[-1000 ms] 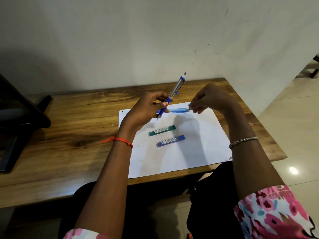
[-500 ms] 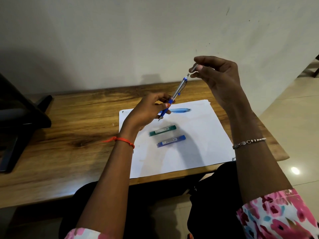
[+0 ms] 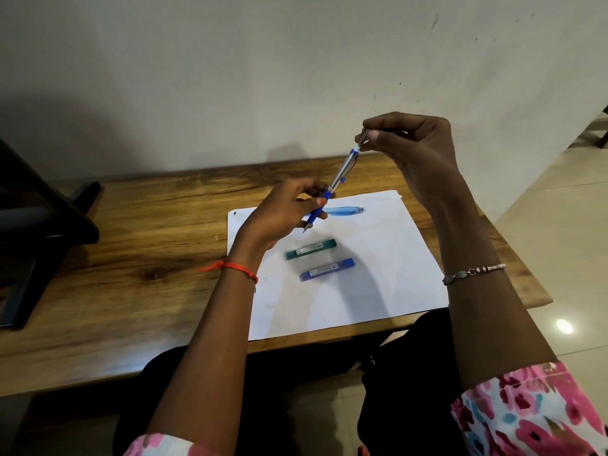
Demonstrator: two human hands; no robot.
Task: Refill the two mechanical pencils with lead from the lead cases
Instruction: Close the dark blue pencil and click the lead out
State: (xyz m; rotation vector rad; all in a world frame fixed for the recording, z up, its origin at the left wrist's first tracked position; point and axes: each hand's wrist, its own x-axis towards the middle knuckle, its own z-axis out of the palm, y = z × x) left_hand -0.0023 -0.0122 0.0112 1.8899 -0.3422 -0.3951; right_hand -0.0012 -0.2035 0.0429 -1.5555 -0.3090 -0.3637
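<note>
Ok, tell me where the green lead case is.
In the head view the green lead case lies on the left half of the white paper, below the left hand in the picture, with the blue lead case nearer the person.

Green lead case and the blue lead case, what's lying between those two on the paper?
Nothing lies there. In the head view only a bare strip of white paper separates the green lead case from the blue lead case.
</note>
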